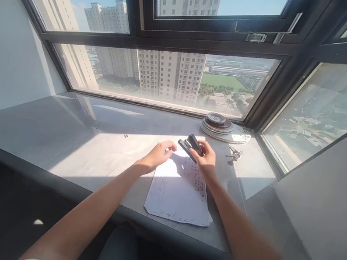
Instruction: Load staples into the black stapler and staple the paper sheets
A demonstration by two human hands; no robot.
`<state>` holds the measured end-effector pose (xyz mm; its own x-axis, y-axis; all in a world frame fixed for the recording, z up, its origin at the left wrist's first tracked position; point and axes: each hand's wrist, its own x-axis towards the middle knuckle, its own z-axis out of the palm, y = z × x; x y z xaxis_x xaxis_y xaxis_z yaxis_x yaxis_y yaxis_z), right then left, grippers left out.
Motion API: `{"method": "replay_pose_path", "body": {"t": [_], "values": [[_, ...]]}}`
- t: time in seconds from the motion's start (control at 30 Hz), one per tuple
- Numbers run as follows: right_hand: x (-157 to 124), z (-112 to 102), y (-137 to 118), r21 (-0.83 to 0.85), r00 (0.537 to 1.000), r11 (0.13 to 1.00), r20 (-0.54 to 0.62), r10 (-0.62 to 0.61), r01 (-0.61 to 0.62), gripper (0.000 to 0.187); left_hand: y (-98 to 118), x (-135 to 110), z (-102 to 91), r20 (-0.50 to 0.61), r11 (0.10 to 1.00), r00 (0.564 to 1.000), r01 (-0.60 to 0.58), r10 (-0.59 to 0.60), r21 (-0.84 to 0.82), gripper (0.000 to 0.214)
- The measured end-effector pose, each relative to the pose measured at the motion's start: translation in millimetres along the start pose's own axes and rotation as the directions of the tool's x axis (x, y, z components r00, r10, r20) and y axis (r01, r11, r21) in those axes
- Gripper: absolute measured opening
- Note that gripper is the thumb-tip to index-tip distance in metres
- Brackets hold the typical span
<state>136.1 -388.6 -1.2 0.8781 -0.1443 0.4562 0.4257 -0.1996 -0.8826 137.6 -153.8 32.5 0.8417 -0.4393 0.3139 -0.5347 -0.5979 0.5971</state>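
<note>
My right hand (207, 158) grips a black stapler (193, 146), held over the upper end of a stack of paper sheets (178, 197). The stapler's two arms are spread apart at the front. Handwritten marks run down the right side of the top sheet. At the stack's upper left edge is my left hand (159, 154), its fingers loosely curved with a gap between thumb and forefinger. Nothing shows in that hand, though its lower fingers are partly hidden. Shadows of the hands fall across the sheets.
Stacked plates (216, 130) stand by the window corner. Nearer lies a small metal object (234, 155), perhaps keys. Two tiny dark pieces (126, 136) lie left on the pale window ledge (106, 150). The ledge's front edge drops off near my knee (119, 254); dark-framed windows rise behind.
</note>
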Motion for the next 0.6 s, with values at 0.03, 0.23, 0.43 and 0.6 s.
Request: {"method": "replay_pose_path", "body": {"t": [0.03, 0.23, 0.43, 0.6], "values": [[2.6, -5.5, 0.9, 0.017, 0.999, 1.0, -0.035, -0.007, 0.008, 0.043, -3.5, 11.7, 2.1, 0.113, 0.998, 0.992, -0.058, 0.055, 0.017, 0.02], [3.2, -15.5, 2.1, 0.045, 0.998, 0.999, 0.061, 0.02, -0.022, 0.044, -31.9, 48.3, 25.1, 0.17, 0.997, 0.985, -0.039, 0.027, 0.067, 0.012], [2.8, -6.5, 6.7, -0.162, 0.974, 0.985, 0.209, 0.084, -0.051, 0.038, -56.7, 57.5, 30.2, 0.151, 0.985, 0.98, -0.111, 0.131, -0.134, 0.022], [5.1, -9.1, 11.9, -0.195, 0.968, 0.978, 0.221, 0.116, -0.073, 0.038, -58.1, 62.5, 32.4, 0.097, 0.971, 0.991, -0.067, 0.091, -0.23, 0.028]]}}
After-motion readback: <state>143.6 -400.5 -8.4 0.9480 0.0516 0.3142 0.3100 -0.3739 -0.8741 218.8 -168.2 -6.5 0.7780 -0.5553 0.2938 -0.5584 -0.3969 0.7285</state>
